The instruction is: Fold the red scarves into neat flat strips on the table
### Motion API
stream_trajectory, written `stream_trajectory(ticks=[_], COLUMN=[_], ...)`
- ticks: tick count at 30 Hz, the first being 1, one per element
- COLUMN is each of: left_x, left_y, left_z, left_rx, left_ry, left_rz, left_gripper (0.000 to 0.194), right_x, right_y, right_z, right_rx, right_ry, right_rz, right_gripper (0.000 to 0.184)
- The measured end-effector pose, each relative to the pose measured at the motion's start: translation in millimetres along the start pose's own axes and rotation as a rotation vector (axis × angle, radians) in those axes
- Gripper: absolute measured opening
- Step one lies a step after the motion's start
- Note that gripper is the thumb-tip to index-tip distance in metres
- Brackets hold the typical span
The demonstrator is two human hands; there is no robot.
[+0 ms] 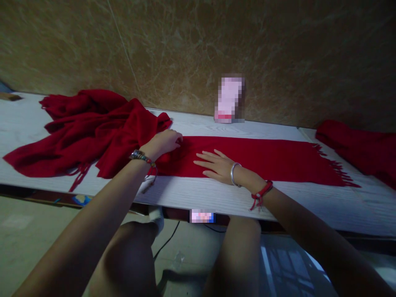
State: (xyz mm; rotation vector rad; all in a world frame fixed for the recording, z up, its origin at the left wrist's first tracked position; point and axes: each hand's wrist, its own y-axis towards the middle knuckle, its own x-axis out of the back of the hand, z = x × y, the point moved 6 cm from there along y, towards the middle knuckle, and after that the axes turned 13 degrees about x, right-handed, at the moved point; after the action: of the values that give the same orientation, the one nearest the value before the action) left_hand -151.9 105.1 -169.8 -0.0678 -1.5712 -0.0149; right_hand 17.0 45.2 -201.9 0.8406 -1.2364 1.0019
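A long red scarf [262,159] with a fringed right end lies flat across the white table. My right hand [215,165] rests on it palm down, fingers stretched out and spread. To the left, my left hand [165,142] has its fingers curled in on the scarf's cloth, where the flat part meets a crumpled heap of red fabric [105,128]. Its fingertips are partly hidden. Whether the heap and the flat part are one piece, I cannot tell.
More red cloth [361,148] lies at the table's right end. A pinkish, blurred upright object [230,99] stands by the brown marbled wall [185,49] at the back. The white tabletop [198,192] ends just before my knees. A small wooden piece [10,97] sits far left.
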Motion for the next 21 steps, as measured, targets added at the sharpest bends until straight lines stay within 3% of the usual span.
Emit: stream_trajectory(ticks=[4, 12, 18, 21], left_x=[-2.6, 21.6, 0.3, -5.4], left_y=[11.7, -6.6, -27.0, -36.3], left_z=[-1.8, -5.4, -13.3, -6.9], left_rx=[-0.009, 0.047, 0.055, 0.157], left_ry=[0.050, 0.163, 0.111, 0.119], left_rz=[0.069, -0.178, -0.129, -0.120], left_gripper=[0.033, 0.038, 0.036, 0.041], right_x=[-0.2, 2.6, 4.0, 2.5], right_y=[0.7, 0.9, 1.6, 2.2], right_z=[0.9, 4.0, 4.9, 3.6], right_rx=[-0.014, -0.038, -0.042, -0.037], right_ry=[-0.002, -0.010, 0.004, -0.008], right_rz=[0.021, 0.039, 0.052, 0.047], right_gripper=[0.048, 0.048, 0.048, 0.048])
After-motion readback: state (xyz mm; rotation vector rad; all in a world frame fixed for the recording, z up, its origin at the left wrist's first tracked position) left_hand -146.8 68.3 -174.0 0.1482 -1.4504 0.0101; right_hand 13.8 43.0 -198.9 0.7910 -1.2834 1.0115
